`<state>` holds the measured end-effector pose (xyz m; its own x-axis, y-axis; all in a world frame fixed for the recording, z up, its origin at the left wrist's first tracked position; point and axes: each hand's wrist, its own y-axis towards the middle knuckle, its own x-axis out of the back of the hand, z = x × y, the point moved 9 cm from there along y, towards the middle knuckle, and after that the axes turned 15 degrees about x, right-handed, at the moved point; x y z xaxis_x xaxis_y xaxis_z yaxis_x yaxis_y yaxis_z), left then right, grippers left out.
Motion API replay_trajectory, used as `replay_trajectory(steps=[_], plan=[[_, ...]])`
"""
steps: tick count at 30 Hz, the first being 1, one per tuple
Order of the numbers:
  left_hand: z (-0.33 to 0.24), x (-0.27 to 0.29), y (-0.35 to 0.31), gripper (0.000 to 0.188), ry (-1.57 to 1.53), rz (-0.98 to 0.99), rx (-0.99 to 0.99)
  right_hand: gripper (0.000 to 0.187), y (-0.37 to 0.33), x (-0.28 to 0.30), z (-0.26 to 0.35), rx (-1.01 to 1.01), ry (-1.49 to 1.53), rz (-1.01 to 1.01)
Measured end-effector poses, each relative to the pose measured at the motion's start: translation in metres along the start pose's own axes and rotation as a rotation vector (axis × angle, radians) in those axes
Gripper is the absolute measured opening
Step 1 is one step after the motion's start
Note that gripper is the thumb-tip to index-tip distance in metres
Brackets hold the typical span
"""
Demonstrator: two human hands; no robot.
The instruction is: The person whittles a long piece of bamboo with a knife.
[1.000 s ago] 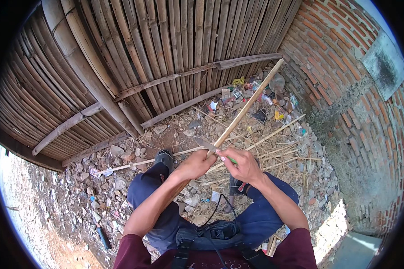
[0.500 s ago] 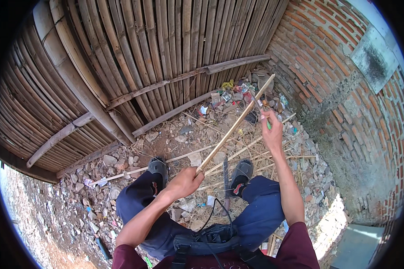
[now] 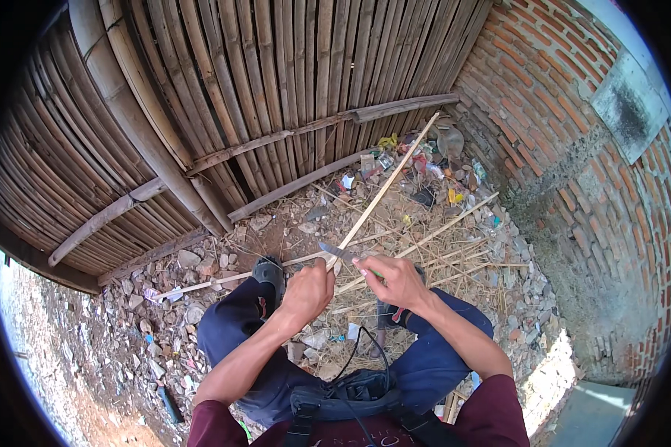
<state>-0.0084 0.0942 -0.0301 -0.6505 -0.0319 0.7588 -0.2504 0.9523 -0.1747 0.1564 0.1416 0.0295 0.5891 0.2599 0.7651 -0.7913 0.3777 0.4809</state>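
OK, left hand is clamped on the lower part of a long pale strip, fingers curled round it. Right hand has its fingers closed on a knife; a bit of green handle shows at the grip. Blade lies across the strip just ahead of the left fist, tip to upper left. Looks like contact, but the detail is too small to say if the edge is in the material. Strip slants from the left fist up and right, far end over the litter near the corner where the slatted wall meets the brick wall. The 2 hands sit close together in front of the knees. On the ground beyond them: 1 long thin stick at right over dry straw, plus 1 light pole running left past the left shoe. Rubble spreads out at left. Yellow scrap lies right of the strip. Dark waist pouch sits at the lap.
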Motion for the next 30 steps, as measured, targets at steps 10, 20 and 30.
replay_trajectory(steps=[10, 20, 30], plan=[[-0.008, -0.005, -0.004, 0.025, 0.032, -0.063, -0.048, 0.018, -0.002, 0.005, -0.001, 0.035, 0.022, -0.070], [-0.012, 0.006, -0.010, 0.025, 0.042, -0.070, -0.036, 0.021, 0.000, 0.016, -0.008, 0.048, -0.061, -0.095], [-0.009, -0.010, -0.027, 0.022, 0.121, -0.046, -0.122, 0.016, -0.027, 0.119, -0.142, -0.405, -0.342, -0.314]])
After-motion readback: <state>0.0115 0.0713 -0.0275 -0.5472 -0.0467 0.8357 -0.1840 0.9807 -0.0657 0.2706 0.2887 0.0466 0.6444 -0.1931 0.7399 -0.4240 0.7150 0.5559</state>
